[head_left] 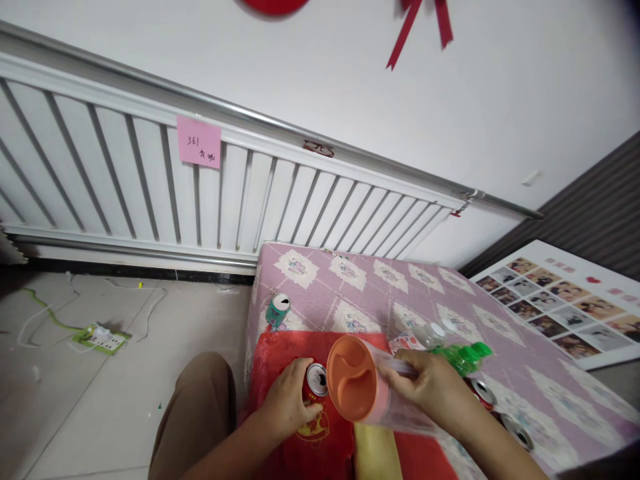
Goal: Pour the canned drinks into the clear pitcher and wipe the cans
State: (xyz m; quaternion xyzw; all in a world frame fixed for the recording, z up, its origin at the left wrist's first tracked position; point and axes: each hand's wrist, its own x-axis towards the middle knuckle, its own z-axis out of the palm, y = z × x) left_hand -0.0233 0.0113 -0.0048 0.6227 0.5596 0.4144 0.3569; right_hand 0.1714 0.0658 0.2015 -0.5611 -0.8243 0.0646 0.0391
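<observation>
My left hand [283, 399] is curled round a red drink can [317, 381], its opened silver top facing up. My right hand [425, 383] grips the handle of a clear plastic pitcher [395, 407]. The pitcher is tilted on its side, and its orange lid [345, 380] faces left, close to the can's top. Under the can lies a red cloth [273, 350] with a yellow printed figure. A pale yellow object [377, 453] rests below the pitcher, partly cut off by the frame, so its kind is unclear.
A teal can [278, 310] stands at the left on the patterned mattress [315, 280]. Clear bottles [425, 335], green bottles [463, 358] and opened cans [483, 392] lie to the right. A power strip [103, 339] with cables is on the floor; a white radiator [240, 193] runs behind.
</observation>
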